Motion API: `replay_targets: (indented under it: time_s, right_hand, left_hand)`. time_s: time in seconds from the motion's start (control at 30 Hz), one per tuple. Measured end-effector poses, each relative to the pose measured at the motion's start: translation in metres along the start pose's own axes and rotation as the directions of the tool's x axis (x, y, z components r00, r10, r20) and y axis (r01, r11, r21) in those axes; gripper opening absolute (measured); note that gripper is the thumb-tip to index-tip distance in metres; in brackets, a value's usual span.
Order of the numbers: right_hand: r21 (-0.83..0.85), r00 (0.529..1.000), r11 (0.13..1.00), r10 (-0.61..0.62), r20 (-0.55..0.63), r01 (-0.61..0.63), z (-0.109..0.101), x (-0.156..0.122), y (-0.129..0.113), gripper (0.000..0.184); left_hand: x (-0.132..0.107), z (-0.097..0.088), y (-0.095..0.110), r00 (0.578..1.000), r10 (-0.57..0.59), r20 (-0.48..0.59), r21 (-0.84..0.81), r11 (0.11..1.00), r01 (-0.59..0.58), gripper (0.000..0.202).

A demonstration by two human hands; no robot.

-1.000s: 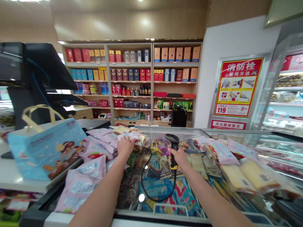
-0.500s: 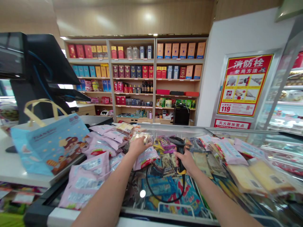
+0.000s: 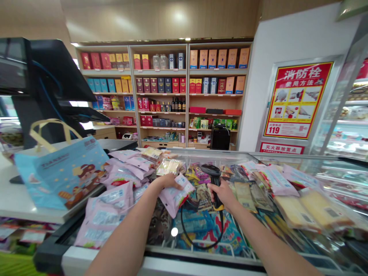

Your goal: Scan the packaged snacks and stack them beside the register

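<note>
My left hand (image 3: 170, 181) is closed on the edge of a pink snack packet (image 3: 176, 197), which is tilted above the glass-topped freezer. Just beyond it lies a clear packet (image 3: 169, 166) with pale contents. In my right hand (image 3: 221, 193) is a black and yellow barcode scanner (image 3: 214, 174), its head pointing away and to the left. The scanner's cable (image 3: 184, 228) loops down over the glass. To the left is a heap of similar pink packets (image 3: 106, 214); more pink packets (image 3: 277, 181) lie at the right beside bagged bread slices (image 3: 324, 211).
A blue paper bag (image 3: 61, 172) with cream handles stands on the left counter, beneath a black checkout screen (image 3: 57, 73). Shelves (image 3: 161, 71) of boxes and bottles line the back wall. A red fire-hydrant sign (image 3: 299, 101) hangs at the right, near a refrigerated case (image 3: 349, 134).
My left hand has come back from the clear packet and taken hold of the pink packet, now lifted and turned. The scanner has shifted slightly left in my right hand.
</note>
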State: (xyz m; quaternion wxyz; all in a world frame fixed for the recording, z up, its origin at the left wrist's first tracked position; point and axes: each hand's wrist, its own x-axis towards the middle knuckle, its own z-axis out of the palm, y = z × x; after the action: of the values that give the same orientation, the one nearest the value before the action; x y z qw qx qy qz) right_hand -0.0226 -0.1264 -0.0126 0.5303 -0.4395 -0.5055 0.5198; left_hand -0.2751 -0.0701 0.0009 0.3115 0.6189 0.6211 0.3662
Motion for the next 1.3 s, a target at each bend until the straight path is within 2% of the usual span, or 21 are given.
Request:
replay_targets:
  time_s: [0.07, 0.1, 0.17, 0.23, 0.33, 0.43, 0.77, 1.03, 1.17, 1.3]
  right_hand:
    - [0.012, 1.0, 1.0, -0.001, -0.005, 0.001, -0.001, 0.001, 0.001, 0.035]
    - [0.023, 1.0, 1.0, -0.007, -0.002, 0.007, -0.001, 0.001, 0.001, 0.036]
    - [0.048, 0.999, 0.999, -0.027, 0.036, 0.026, -0.001, -0.002, -0.001, 0.037]
    - [0.063, 0.993, 0.997, -0.051, 0.104, 0.045, 0.001, -0.007, -0.007, 0.037]
    - [0.054, 0.978, 0.998, -0.053, 0.2, 0.043, 0.006, -0.019, -0.017, 0.036]
    - [0.041, 0.969, 0.998, -0.048, 0.242, 0.039, 0.011, -0.027, -0.022, 0.036]
    - [0.022, 0.965, 0.999, -0.029, 0.26, 0.025, 0.013, -0.024, -0.011, 0.038]
    - [0.024, 0.957, 0.999, -0.032, 0.288, 0.027, 0.013, -0.025, -0.013, 0.035]
    - [0.048, 0.96, 0.998, -0.048, 0.276, 0.037, 0.013, -0.024, -0.012, 0.035]
    - [0.05, 0.964, 0.998, -0.04, 0.262, 0.028, 0.015, -0.021, -0.009, 0.033]
  left_hand:
    - [-0.002, 0.0, 0.012, 0.969, -0.097, 0.228, -0.209, 0.967, 0.146, 0.035]
    - [-0.003, 0.001, 0.018, 0.965, -0.087, 0.246, -0.321, 0.932, 0.166, 0.037]
    - [-0.001, 0.007, 0.024, 0.996, -0.032, 0.082, -0.524, 0.849, 0.071, 0.042]
    - [0.002, 0.016, 0.024, 0.994, -0.009, -0.11, -0.595, 0.802, -0.059, 0.043]
    - [0.007, 0.031, 0.019, 0.959, 0.02, -0.282, -0.511, 0.843, -0.167, 0.038]
    - [0.009, 0.038, 0.015, 0.933, 0.057, -0.354, -0.36, 0.913, -0.193, 0.033]
    - [0.0, 0.044, 0.023, 0.926, 0.163, -0.341, -0.187, 0.953, -0.237, 0.031]
    - [-0.004, 0.042, 0.026, 0.927, 0.159, -0.339, -0.137, 0.967, -0.216, 0.027]
    - [-0.002, 0.042, 0.025, 0.933, 0.15, -0.328, -0.208, 0.952, -0.226, 0.028]
    - [0.0, 0.052, 0.024, 0.949, 0.042, -0.314, -0.447, 0.875, -0.186, 0.029]
